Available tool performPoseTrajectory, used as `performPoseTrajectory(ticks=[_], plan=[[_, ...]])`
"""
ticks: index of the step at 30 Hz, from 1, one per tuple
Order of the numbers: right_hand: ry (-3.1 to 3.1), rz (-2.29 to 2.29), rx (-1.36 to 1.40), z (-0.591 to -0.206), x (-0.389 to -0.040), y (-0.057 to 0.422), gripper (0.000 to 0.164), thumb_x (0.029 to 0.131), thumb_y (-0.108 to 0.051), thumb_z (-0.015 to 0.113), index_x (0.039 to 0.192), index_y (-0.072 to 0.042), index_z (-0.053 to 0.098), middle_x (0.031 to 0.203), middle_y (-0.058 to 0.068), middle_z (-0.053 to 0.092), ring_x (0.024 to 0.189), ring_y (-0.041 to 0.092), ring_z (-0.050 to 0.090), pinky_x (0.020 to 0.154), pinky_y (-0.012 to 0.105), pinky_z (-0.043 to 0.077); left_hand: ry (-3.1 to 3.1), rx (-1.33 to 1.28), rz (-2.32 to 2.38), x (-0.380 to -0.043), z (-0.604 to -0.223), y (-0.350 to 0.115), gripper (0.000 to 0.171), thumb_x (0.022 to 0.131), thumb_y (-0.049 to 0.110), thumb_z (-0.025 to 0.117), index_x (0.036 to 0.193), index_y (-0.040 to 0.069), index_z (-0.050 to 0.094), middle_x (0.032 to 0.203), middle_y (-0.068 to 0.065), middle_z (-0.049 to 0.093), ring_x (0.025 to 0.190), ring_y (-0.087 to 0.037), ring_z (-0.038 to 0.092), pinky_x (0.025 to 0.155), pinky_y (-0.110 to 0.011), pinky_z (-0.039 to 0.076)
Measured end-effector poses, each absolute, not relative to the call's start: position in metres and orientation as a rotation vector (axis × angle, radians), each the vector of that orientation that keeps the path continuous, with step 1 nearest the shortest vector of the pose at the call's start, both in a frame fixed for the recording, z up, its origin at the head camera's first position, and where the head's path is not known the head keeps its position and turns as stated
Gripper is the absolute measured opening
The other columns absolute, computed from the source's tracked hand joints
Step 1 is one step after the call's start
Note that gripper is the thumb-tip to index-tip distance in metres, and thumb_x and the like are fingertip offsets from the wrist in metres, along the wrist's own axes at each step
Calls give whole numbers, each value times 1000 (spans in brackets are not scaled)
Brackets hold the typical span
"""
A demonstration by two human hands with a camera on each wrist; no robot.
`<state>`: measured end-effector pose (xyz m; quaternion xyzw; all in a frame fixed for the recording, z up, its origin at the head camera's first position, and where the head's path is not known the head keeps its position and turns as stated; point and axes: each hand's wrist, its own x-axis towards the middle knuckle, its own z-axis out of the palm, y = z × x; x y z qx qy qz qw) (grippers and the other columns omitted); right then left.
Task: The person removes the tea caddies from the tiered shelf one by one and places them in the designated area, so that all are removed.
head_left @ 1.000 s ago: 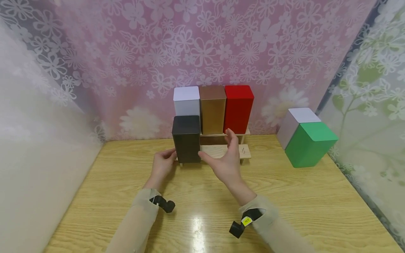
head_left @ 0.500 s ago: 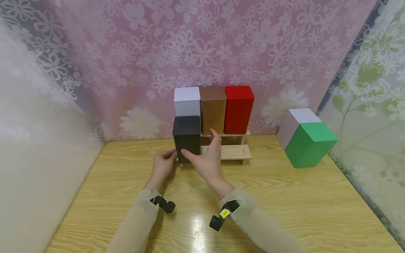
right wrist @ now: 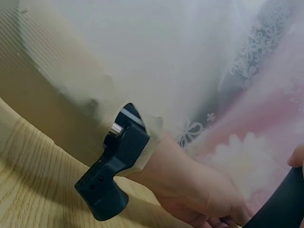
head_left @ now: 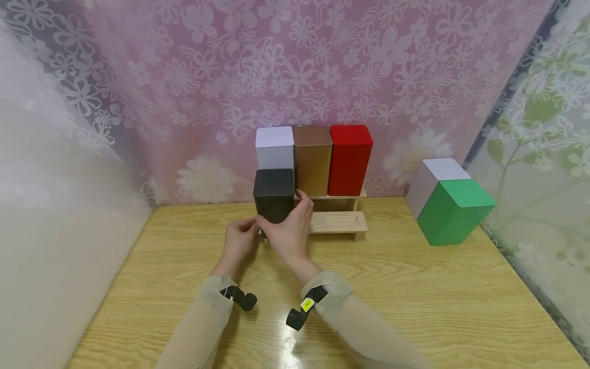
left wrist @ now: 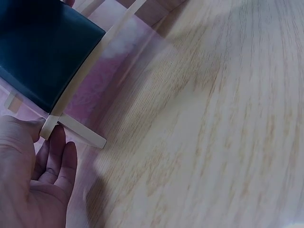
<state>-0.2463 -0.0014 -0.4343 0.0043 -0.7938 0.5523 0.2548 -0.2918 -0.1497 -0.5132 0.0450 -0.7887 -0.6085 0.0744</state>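
A black box (head_left: 273, 183) with rounded corners stands upright at the left end of the lower tier of a two-step wooden shelf (head_left: 338, 221). My right hand (head_left: 289, 231) holds this box, thumb across its front and fingers at its right side. At the shelf's left end, my left hand (head_left: 238, 242) pinches the board. The left wrist view shows that thumb and fingers of the left hand (left wrist: 40, 166) on the board's end, right below the black box (left wrist: 45, 52). White (head_left: 275, 148), brown (head_left: 313, 164) and red (head_left: 350, 161) boxes line the upper tier.
On the table's right, a green box (head_left: 456, 215) stands against another white box (head_left: 433, 187). A pink floral curtain (head_left: 207, 102) hangs right behind the shelf. Wood-grain table (head_left: 415, 292) extends in front. Each wrist carries a small black camera (head_left: 297, 318).
My right hand has moved left from the shelf's middle and come round the black box. The left hand keeps its pinch on the shelf. The boxes look unmoved.
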Motion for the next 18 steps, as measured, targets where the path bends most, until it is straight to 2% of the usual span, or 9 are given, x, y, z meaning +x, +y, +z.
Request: performPoseTrajectory(ticks=[11,18], plan=[[-2133,1433,-72,-445,-248,-13,102,74,-36,97,151,-9,35,143,12,45,130,31,48,107,50,43,-2359,134,-1808,-290,-513,-147,26,102,13,73,120,-5,78,114,-19,77,114,-29,70,97,-42,56],[-2054,1513,-31,-445,-247,-10,97,74,-28,97,150,-11,39,143,9,48,130,27,51,110,49,44,-2337,125,-1846,-291,-514,-148,28,102,18,74,122,-1,78,116,-16,77,116,-28,69,96,-41,58]])
